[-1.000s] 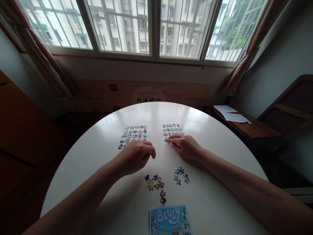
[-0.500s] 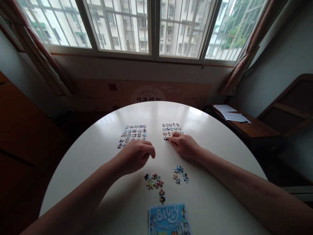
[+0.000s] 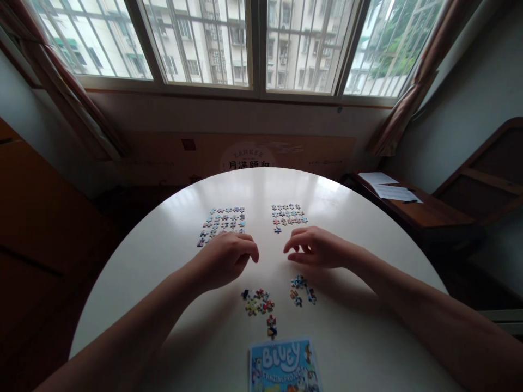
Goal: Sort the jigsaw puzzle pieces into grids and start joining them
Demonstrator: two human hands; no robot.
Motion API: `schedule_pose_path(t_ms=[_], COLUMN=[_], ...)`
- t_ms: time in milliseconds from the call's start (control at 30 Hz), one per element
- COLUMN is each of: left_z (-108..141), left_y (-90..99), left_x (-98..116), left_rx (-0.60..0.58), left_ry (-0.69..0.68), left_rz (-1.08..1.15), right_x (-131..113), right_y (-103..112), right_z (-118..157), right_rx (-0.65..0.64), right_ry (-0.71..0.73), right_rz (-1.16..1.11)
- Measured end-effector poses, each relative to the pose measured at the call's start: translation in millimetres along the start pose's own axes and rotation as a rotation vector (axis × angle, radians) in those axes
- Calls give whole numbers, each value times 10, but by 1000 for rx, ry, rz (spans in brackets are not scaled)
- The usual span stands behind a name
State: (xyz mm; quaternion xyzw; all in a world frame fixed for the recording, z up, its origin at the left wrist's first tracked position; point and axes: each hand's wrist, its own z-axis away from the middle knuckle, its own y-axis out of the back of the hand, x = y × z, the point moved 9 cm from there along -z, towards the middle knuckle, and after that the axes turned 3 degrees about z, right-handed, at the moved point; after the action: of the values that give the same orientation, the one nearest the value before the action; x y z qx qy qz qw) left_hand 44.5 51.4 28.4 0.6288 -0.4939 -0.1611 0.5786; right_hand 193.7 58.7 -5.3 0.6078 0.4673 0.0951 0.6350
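My right hand hovers over the white table with thumb and fingers apart and nothing between them. Just beyond it lie rows of jigsaw pieces, with a single puzzle piece at the near left corner. My left hand is curled closed, held at the near edge of another block of jigsaw pieces and covering part of it. Whatever its fingers may hold is hidden. Nearer to me are a loose pile of puzzle pieces and a small group of blue-toned pieces.
A blue picture card marked "Bluey" lies at the near side of the round white table. Two puzzle pieces sit just above it. Papers rest on a wooden side surface at right, beneath the barred windows' side.
My right hand has drawn back towards me from the right-hand rows, its fingers now spread, leaving the corner puzzle piece lying there. My left hand has hardly moved.
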Motion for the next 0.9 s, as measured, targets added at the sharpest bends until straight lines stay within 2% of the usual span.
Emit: schedule_pose_path(t_ms=[100, 333, 900], left_z=[-2, 9, 4], left_y=[2, -46, -21], left_x=[6, -40, -50], left_rx=[3, -20, -3], left_ry=[-1, 10, 16], left_rz=[1, 2, 6], right_x=[-152, -189, -303], right_y=[-29, -94, -87], right_z=[111, 173, 129], right_rx=[-181, -309, -238], right_ry=[22, -2, 46], right_rz=[-66, -51, 81])
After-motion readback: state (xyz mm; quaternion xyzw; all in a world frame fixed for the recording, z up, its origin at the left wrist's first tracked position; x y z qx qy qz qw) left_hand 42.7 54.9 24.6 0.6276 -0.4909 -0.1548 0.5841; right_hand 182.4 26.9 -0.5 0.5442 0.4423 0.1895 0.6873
